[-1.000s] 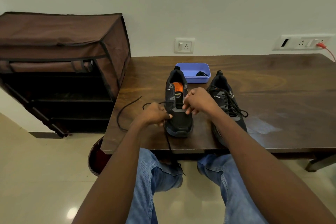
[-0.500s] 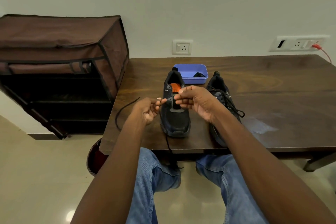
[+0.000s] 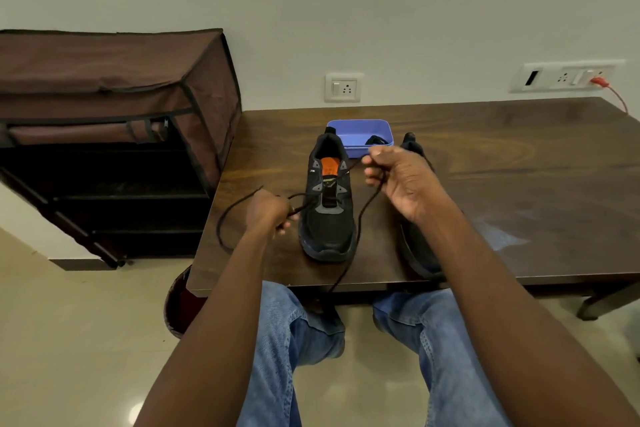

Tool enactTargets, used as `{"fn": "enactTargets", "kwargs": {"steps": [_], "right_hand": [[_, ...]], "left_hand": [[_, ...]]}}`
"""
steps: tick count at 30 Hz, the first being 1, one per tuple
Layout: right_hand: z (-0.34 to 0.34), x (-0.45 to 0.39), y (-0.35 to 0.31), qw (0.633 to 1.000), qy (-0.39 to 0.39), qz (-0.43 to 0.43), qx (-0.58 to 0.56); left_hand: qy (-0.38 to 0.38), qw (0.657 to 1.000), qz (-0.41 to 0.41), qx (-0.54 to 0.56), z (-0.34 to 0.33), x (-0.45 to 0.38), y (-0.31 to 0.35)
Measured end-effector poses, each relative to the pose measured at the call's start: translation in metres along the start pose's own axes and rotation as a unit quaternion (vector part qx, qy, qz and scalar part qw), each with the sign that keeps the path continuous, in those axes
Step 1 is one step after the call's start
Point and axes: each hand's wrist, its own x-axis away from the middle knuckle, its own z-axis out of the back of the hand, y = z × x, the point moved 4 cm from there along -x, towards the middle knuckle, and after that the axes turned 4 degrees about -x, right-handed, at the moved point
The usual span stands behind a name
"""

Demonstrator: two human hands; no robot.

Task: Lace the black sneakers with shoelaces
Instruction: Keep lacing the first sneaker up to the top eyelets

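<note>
Second sneaker (image 3: pixel 420 253) (mostly hidden) behind right hand (image 3: pixel 403 180) pinching shoelace (image 3: pixel 363 215).

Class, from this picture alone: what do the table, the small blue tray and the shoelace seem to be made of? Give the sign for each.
Table: dark wood or wood-look veneer, semi-gloss; swirling grain and faint sheen show.
Blue tray: probably plastic; even colour, smooth rounded rim.
Shoelace: likely woven textile cord, matte black; it bends limply and hangs over the table edge.

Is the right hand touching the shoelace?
Touching. The head view shows the right hand with its grip pinched on the shoelace, which runs taut from the fingers.
</note>
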Motion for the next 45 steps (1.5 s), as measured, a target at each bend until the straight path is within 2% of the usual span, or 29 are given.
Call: {"fn": "enactTargets", "kwargs": {"steps": [3,5,7,9,12,14,16,18,20,21,23,24,25,26,27,28,30,32,34,39,43,45], "right_hand": [[0.014,-0.007,-0.004,0.995,0.062,0.020,0.069],[0.012,-0.008,0.002,0.986,0.056,0.007,0.157],[0.002,-0.006,0.013,0.977,0.009,-0.011,0.213],[-0.009,-0.003,0.021,0.970,-0.030,-0.016,0.241],[-0.015,-0.006,0.022,0.967,-0.022,0.006,0.254],[-0.012,-0.008,0.019,0.971,-0.006,0.015,0.240],[-0.006,-0.009,0.014,0.976,0.004,0.012,0.219],[0.004,-0.011,0.008,0.979,0.021,0.010,0.203],[0.017,-0.014,0.004,0.981,0.047,0.006,0.189],[0.022,-0.015,0.002,0.981,0.061,0.003,0.185],[0.029,-0.016,0.001,0.977,0.081,-0.005,0.197],[0.029,-0.015,0.001,0.974,0.083,-0.005,0.210],[0.026,-0.013,0.002,0.971,0.078,-0.004,0.225],[0.022,-0.011,0.004,0.969,0.062,-0.002,0.239],[0.016,-0.008,0.007,0.968,0.038,-0.002,0.250],[0.009,-0.007,0.010,0.966,0.009,-0.004,0.258],[-0.004,-0.005,0.017,0.964,-0.042,-0.003,0.263],[-0.009,-0.005,0.020,0.964,-0.058,0.000,0.261],[-0.006,-0.006,0.018,0.964,-0.043,-0.001,0.262],[0.001,-0.006,0.015,0.970,-0.032,-0.036,0.237],[-0.002,-0.007,0.020,0.975,-0.030,-0.046,0.217],[0.000,-0.010,0.023,0.958,0.006,-0.020,0.285]], "left_hand": [[0.065,0.989,-0.041,-0.127,0.000,0.006,0.005],[0.106,0.977,-0.125,-0.133,-0.003,0.017,0.017],[0.045,0.977,-0.207,-0.014,-0.011,0.028,0.034],[-0.057,0.966,-0.242,0.075,-0.019,0.039,0.048],[-0.177,0.947,-0.237,0.121,-0.025,0.054,0.054],[-0.200,0.945,-0.219,0.139,-0.024,0.056,0.052],[-0.155,0.949,-0.183,0.204,-0.016,0.048,0.049],[-0.009,0.964,-0.129,0.234,0.001,0.034,0.042],[0.158,0.963,-0.068,0.206,0.022,0.028,0.028],[0.217,0.957,-0.047,0.186,0.031,0.028,0.022],[0.280,0.950,-0.042,0.131,0.040,0.033,0.018],[0.301,0.949,-0.070,0.066,0.043,0.037,0.022],[0.299,0.948,-0.111,-0.003,0.039,0.038,0.029],[0.264,0.950,-0.164,-0.037,0.033,0.038,0.037],[0.189,0.958,-0.212,-0.035,0.023,0.039,0.045],[0.081,0.967,-0.239,-0.020,0.011,0.043,0.054],[-0.111,0.956,-0.268,-0.037,-0.011,0.055,0.063],[-0.171,0.942,-0.280,-0.063,-0.019,0.061,0.065],[-0.153,0.951,-0.269,-0.028,-0.015,0.061,0.065],[-0.052,0.978,-0.188,0.070,0.005,0.055,0.062],[0.027,0.990,-0.133,0.038,0.009,0.049,0.051],[0.085,0.986,-0.144,-0.023,0.010,0.046,0.046]]}}
